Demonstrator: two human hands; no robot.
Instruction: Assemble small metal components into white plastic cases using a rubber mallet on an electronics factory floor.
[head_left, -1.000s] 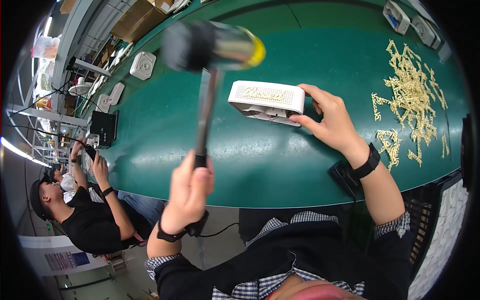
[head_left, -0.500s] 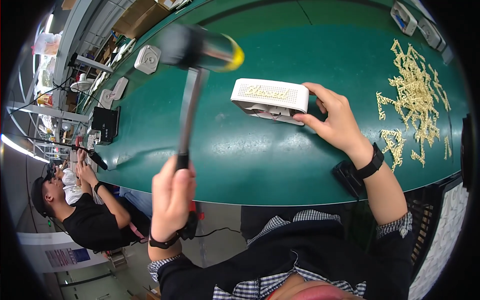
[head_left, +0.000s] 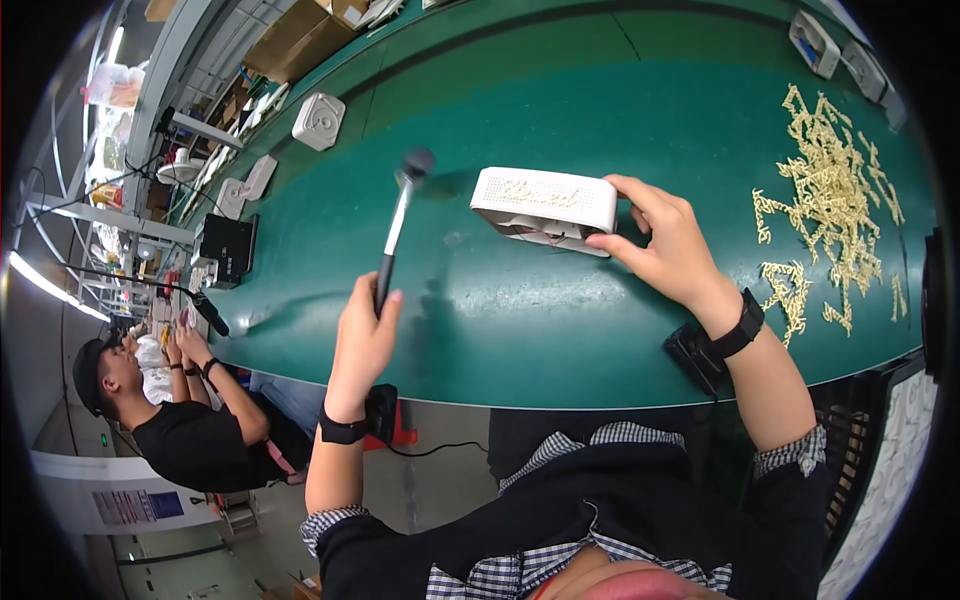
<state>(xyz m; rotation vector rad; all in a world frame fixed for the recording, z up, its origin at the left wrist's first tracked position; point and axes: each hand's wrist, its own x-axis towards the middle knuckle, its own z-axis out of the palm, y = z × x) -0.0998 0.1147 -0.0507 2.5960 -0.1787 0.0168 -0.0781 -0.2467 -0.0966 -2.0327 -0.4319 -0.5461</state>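
My left hand is wrapped around the dark grip of a mallet, whose dark round head points away from me over the table. To its right, a white box-shaped casing with a perforated top stands on the table. A cream piece of script lettering lies on that perforated face. My right hand grips the casing's right end, thumb at the near side and fingers behind. The casing's near side is open and shows wires inside. The mallet head is apart from the casing.
A heap of cream lettering pieces is spread on the green table at right. White housings stand at far left, others at far right. A black box sits at left, near a co-worker.
The mallet, blurred and raised near the view earlier, has swung down and away, lower toward the table. My right hand and the casing have barely moved.
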